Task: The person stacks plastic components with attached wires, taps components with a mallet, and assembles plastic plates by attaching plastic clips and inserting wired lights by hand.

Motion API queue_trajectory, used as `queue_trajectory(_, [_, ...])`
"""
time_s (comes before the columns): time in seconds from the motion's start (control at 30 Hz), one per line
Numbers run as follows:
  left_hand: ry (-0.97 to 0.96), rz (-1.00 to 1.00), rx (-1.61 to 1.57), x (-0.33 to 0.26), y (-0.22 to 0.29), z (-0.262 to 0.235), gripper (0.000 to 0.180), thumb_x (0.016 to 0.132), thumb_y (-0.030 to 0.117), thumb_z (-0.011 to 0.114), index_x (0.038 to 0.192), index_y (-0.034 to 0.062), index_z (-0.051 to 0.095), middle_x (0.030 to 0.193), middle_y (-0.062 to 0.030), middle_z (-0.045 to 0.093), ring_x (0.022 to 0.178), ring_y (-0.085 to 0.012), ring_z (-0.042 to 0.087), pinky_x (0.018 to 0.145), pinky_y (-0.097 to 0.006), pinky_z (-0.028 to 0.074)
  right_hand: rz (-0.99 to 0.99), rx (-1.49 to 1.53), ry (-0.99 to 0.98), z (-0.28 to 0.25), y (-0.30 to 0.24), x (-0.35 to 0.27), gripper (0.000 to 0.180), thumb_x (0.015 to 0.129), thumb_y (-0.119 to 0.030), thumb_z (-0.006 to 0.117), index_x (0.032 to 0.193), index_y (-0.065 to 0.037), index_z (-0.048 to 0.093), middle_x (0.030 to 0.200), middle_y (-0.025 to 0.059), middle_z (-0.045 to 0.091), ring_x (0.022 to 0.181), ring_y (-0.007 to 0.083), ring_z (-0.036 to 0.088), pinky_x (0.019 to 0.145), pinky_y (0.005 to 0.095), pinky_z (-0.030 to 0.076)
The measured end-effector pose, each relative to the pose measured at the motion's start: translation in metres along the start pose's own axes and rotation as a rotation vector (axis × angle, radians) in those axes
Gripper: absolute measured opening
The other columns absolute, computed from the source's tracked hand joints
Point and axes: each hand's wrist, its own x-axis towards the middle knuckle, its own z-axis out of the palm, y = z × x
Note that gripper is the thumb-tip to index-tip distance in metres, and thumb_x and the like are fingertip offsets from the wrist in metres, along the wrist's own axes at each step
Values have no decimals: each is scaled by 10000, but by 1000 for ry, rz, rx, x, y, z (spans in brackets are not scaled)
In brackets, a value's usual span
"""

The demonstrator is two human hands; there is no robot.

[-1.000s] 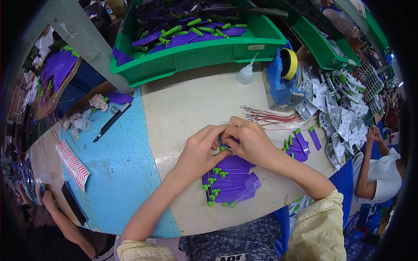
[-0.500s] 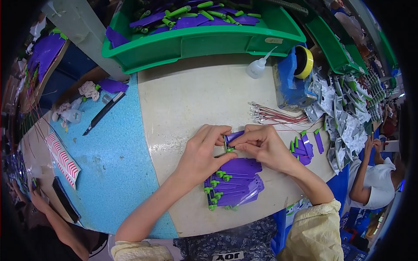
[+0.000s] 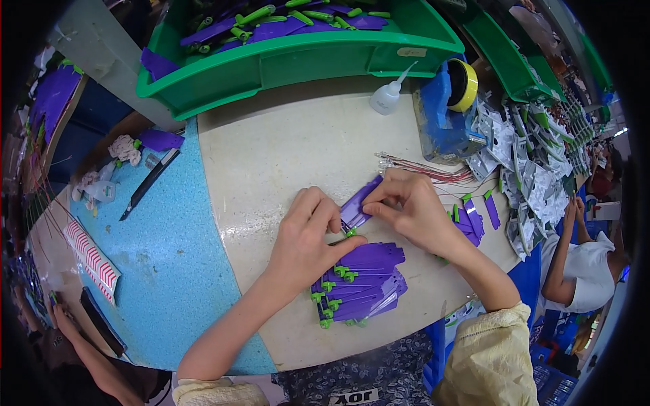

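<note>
Between my hands is a flat purple plastic piece (image 3: 357, 206) with a green end, tilted up to the right. My left hand (image 3: 302, 233) has its curled fingers on the piece's lower left edge near the green end, its thumb reaching below. With thumb and fingertips, my right hand (image 3: 412, 215) pinches the upper right part. Just below lies a fanned stack of similar purple pieces (image 3: 369, 284) with green ends pointing left. A smaller group of purple pieces (image 3: 470, 220) lies right of my right hand, partly hidden by it.
At the back stands a green bin (image 3: 298, 64) of purple and green parts. A white squeeze bottle (image 3: 386, 99), a blue tape dispenser (image 3: 433, 122), red-wired leads (image 3: 426, 168) and silvery parts (image 3: 521, 162) are at right. A black knife (image 3: 150, 184) lies on the blue mat (image 3: 169, 250). Co-workers sit at both sides.
The purple piece now shows more of its length, tilting up to the right. My left fingers have curled back from its top. The view has shifted slightly.
</note>
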Motion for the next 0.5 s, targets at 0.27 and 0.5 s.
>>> queue_trajectory(0.27, [23, 389, 316, 11, -4, -5, 263, 652, 246, 819, 739, 71, 643, 857, -30, 594, 798, -203, 556, 650, -321, 500, 62, -135, 167, -1, -5, 5, 124, 704, -51, 761, 720, 32, 671, 623, 145, 593, 569, 274, 577, 559, 397, 443])
queue_trajectory(0.5, [-98, 386, 223, 18, -3, -12, 307, 672, 247, 828, 729, 41, 608, 1043, -12, 714, 799, -202, 563, 650, -293, 508, -427, -266, 536, -32, -10, -15, 284, 768, 75, 652, 1040, -5, 655, 1009, 131, 667, 936, 289, 613, 810, 361, 475])
